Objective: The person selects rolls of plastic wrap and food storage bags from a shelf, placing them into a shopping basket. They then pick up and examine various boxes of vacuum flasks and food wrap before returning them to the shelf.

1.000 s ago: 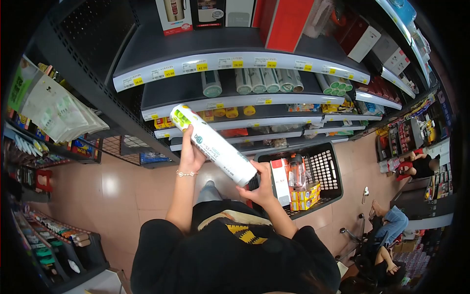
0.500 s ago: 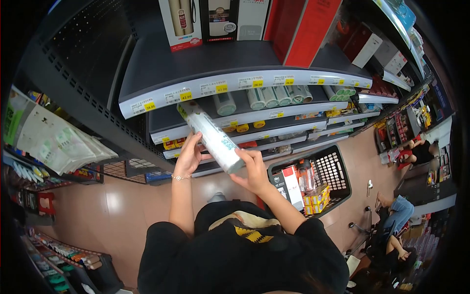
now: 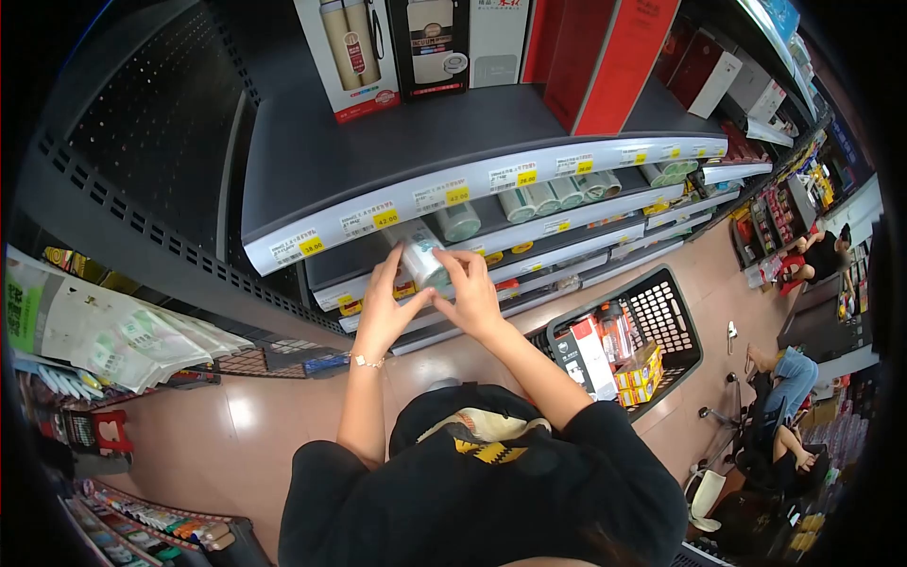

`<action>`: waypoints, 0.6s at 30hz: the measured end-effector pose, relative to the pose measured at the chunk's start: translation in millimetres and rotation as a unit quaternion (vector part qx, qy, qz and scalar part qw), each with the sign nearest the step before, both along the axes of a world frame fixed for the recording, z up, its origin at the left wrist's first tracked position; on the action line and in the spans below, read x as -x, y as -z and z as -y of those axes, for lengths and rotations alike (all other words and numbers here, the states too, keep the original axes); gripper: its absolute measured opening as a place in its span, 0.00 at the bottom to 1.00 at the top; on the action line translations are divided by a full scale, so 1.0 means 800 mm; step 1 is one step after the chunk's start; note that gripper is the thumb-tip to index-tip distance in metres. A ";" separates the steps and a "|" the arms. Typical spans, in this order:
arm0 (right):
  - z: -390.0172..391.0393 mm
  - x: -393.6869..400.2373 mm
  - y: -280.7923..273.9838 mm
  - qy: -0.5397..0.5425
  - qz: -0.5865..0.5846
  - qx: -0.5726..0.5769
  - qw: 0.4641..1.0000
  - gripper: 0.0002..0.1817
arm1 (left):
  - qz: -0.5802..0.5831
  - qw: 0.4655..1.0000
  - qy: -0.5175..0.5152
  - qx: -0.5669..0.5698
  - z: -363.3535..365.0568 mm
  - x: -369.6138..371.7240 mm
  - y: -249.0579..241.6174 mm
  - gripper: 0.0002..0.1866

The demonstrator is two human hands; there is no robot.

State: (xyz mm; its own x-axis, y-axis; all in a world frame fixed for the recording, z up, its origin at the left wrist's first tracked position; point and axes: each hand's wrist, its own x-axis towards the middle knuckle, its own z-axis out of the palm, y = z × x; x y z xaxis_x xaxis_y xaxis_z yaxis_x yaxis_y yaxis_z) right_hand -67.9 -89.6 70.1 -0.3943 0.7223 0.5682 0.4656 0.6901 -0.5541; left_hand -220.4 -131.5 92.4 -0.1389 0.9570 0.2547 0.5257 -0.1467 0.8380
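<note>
We've got the white tube (image 3: 422,257) end-on at the second shelf (image 3: 529,227), left hand (image 3: 383,312) and right hand (image 3: 472,298) both wrapped around its near end, fingers closed. Looks like shelving; next it probably needs a straight push in beside the other tubes (image 3: 543,196).

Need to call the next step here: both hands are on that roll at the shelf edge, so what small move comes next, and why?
Probably ease the roll further in, along the second shelf. Its near end sticks out past the shelf lip, with the left hand and right hand on it, and similar rolls lie fully in alongside.
</note>
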 end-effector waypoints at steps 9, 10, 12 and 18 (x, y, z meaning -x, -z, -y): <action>-0.023 0.019 0.002 -0.035 0.051 -0.021 0.998 0.37 | 0.009 1.000 -0.021 0.005 -0.047 0.036 0.029 0.33; -0.027 0.019 0.002 -0.038 0.057 -0.013 0.998 0.36 | -0.021 0.999 -0.025 0.021 -0.051 0.040 0.025 0.33; -0.038 0.018 -0.001 -0.008 0.124 -0.066 0.990 0.35 | -0.082 0.995 -0.032 0.055 -0.061 0.049 0.025 0.29; -0.069 0.008 -0.007 -0.006 0.182 -0.081 0.980 0.33 | -0.088 0.993 0.009 0.079 -0.097 0.049 0.042 0.24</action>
State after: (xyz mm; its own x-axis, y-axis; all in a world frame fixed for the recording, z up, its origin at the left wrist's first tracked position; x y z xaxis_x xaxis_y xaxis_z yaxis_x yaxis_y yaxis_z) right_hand -74.4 -34.3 76.0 -0.5997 0.6289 0.4947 0.6040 0.7613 -0.2357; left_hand -259.4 -54.1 58.8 -0.0878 0.9890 0.1192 0.6642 -0.0311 0.7469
